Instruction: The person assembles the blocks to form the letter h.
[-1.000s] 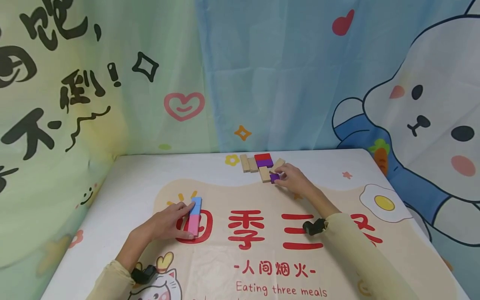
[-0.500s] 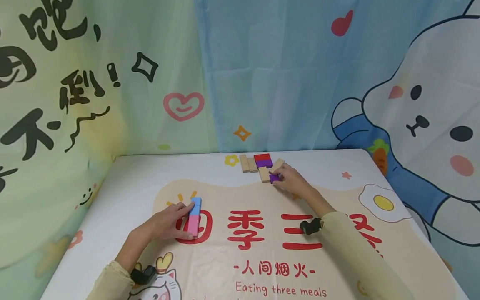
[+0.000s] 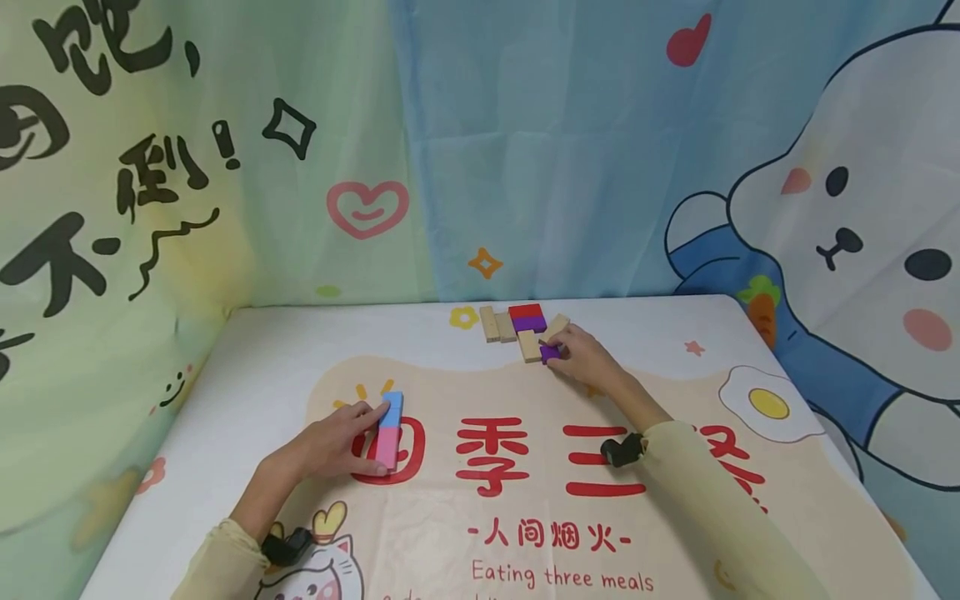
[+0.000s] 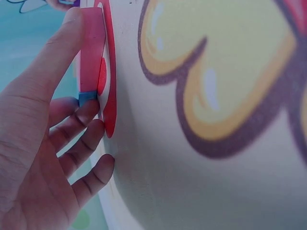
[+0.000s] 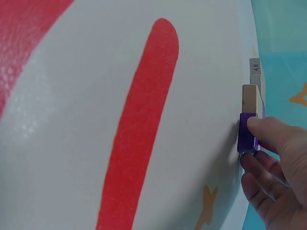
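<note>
On the left of the table, a pink block [image 3: 387, 448] and a blue block [image 3: 392, 409] lie end to end in one line. My left hand [image 3: 337, 442] holds this pair, thumb at the pink end and index finger at the blue end. In the left wrist view the thumb touches the pink block [image 4: 92, 52], and the other fingers are loosely bent. Near the far edge my right hand [image 3: 588, 360] pinches a small purple block [image 3: 550, 353]. The right wrist view has the thumb on the purple block [image 5: 247, 133], beside a plain wooden block [image 5: 250, 98].
Around the right hand lies a group of blocks: plain wooden ones [image 3: 491, 324], a red one [image 3: 525, 311] and another purple one [image 3: 529, 323]. Behind the table [image 3: 315, 333] hangs a printed curtain [image 3: 540, 192]. The tabletop carries printed red characters.
Both hands stay nearly in place with their blocks. The right hand has shifted very slightly left at the purple block.
</note>
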Available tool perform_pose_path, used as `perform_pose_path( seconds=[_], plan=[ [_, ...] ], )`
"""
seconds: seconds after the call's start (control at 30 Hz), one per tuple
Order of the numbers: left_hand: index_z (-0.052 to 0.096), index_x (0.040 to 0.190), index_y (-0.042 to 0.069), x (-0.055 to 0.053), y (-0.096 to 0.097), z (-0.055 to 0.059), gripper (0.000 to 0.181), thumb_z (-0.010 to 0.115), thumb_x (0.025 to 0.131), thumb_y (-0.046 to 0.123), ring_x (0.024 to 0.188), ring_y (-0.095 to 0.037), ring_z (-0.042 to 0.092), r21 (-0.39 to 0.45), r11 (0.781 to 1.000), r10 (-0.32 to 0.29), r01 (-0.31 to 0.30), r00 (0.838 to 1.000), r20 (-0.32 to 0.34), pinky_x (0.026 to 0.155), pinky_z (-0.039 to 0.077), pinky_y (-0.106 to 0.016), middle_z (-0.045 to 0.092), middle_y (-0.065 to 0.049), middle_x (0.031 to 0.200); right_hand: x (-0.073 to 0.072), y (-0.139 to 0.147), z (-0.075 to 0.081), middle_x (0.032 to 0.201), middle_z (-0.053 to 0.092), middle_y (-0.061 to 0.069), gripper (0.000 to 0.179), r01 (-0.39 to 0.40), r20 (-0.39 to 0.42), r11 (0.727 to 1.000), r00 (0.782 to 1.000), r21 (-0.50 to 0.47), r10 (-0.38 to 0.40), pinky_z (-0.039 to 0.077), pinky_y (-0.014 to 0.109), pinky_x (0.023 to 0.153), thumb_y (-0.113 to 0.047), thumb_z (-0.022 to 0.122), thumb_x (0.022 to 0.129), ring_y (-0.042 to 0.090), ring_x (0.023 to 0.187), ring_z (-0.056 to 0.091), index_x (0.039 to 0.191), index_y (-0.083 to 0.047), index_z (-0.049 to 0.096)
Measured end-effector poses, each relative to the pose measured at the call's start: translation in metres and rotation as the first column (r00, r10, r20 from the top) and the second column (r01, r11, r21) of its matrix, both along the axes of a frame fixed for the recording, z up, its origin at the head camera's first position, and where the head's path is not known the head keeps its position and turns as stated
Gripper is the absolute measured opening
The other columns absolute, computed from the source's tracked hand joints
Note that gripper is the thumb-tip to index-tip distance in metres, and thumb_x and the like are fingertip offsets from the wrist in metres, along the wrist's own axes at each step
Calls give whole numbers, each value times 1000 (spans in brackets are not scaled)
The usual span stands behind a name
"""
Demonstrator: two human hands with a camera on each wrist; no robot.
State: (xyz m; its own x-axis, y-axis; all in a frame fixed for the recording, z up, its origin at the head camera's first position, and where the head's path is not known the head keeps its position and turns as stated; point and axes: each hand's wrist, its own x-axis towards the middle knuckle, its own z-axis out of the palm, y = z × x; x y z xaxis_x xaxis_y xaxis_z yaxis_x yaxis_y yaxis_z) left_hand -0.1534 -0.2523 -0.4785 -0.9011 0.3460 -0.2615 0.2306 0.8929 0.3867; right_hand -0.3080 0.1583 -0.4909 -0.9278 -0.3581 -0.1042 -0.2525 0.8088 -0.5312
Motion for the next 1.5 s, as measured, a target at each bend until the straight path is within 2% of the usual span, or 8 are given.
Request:
perform_pose_path(
  seconds=[0.3,0.67,0.93,1.2,1.4,1.5],
  plan=[
    [33,152,20,-1,1,1,103,78,68,60,113,-18,46,-6,1000,4,-4,1000,12,75,53,-28,49,-5,129,-1,1,-1,118,56,15,38,-1,9,1000,1000,-17,2,52,44,96,-19,68,91,29,108,57,124,-1,60],
    [34,152,19,0,0,1,103,78,68,61,112,-18,46,-2,1000,-3,3,1000,12,75,53,-28,50,-6,128,1,3,0,117,60,20,35,-50,0,998,999,-38,50,52,44,93,-12,68,90,30,104,57,120,3,59],
    [34,152,19,0,-1,0,102,78,69,59,112,-18,47,-3,1000,-13,13,1000,-1,75,53,-28,50,-6,129,2,4,2,114,61,19,36,-72,-18,997,997,-33,72,54,41,90,-12,68,90,29,102,59,122,4,60],
    [33,152,19,-1,0,2,102,78,69,60,112,-19,47,-4,1000,-10,10,1000,1,76,54,-29,50,-6,129,-3,4,12,111,58,14,31,-29,-30,999,999,-36,28,54,39,88,-15,66,91,27,102,57,118,0,61],
    [33,152,20,-1,1,2,103,78,69,59,111,-18,47,-10,1000,-6,6,1000,14,75,53,-27,50,-5,128,-2,-9,21,111,58,16,32,-62,-86,993,995,-103,54,54,40,88,-16,68,90,28,101,58,115,1,62],
    [33,152,20,-1,0,1,103,78,69,59,112,-18,47,-14,1000,-3,3,1000,13,75,53,-28,50,-5,128,1,-25,25,110,59,17,34,-86,-75,982,994,-166,75,54,41,87,-16,70,88,29,100,59,115,3,62]
  ],
)
